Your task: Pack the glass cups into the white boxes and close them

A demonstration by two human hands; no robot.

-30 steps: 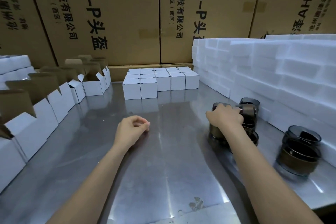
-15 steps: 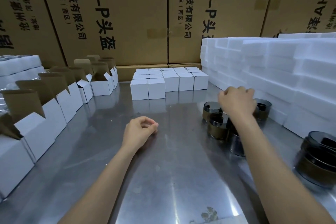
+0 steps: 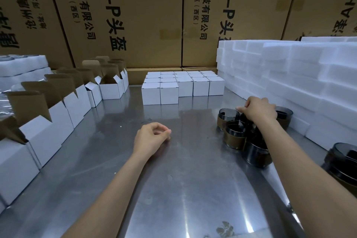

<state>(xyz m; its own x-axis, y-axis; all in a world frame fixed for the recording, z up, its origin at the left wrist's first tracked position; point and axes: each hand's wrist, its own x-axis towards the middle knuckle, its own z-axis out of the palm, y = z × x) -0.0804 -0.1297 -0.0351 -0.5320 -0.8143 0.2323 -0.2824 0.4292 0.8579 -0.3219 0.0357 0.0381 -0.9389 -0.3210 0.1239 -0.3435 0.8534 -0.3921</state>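
My right hand (image 3: 258, 109) sits over the cups (image 3: 234, 135) clustered on the table (image 3: 193, 189) by the foam (image 3: 289, 75); fingers curled down among them, but I cannot tell whether they grip one. My left hand (image 3: 152, 137) rests on the table, empty, fingers curled loosely together. Open boxes (image 3: 77, 102) line the left edge; closed boxes (image 3: 183, 85) stand at the back.
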